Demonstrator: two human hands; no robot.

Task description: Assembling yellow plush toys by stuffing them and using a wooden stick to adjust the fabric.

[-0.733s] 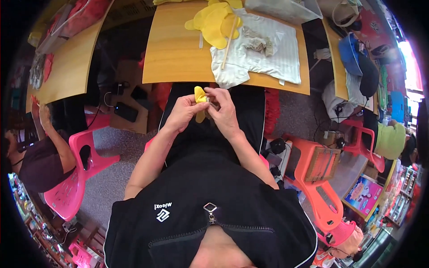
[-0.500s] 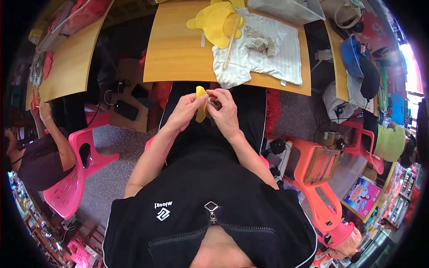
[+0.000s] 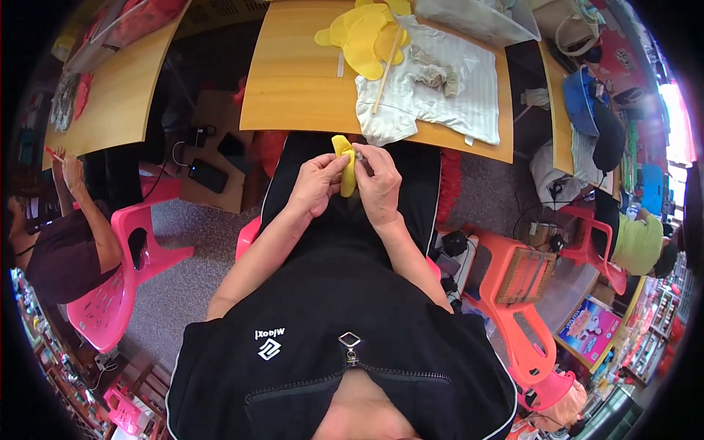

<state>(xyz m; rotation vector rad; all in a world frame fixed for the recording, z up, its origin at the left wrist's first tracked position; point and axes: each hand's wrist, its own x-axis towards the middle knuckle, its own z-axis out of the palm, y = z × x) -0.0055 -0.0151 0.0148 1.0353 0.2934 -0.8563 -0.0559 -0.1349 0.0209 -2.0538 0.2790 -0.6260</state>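
Note:
My left hand (image 3: 317,185) is closed, pinching a narrow yellow cloth piece (image 3: 347,185) between thumb and fingers. The piece stands lengthwise over my lap, its far end near the table's front edge. At its right side my right hand (image 3: 380,188) is closed, thumb and fingertips drawn together against the cloth. Something small and whitish shows at those fingertips, too small to name. On the table, flat yellow cloth pieces (image 3: 353,33) lie in an overlapping pile. A thin wooden stick (image 3: 386,72) rests across them and a white striped cloth (image 3: 469,99).
A wooden table (image 3: 293,88) stands before me, with a crumpled greyish cloth (image 3: 438,73) and a clear plastic bin (image 3: 477,20) on it. Co-workers sit at left and far right. A pink chair (image 3: 121,286) is at left, an orange stool (image 3: 506,271) at right.
Both hands and the yellow cloth piece have shifted slightly to the right. The piece has turned a little, and my right fingertips now press closer along its side.

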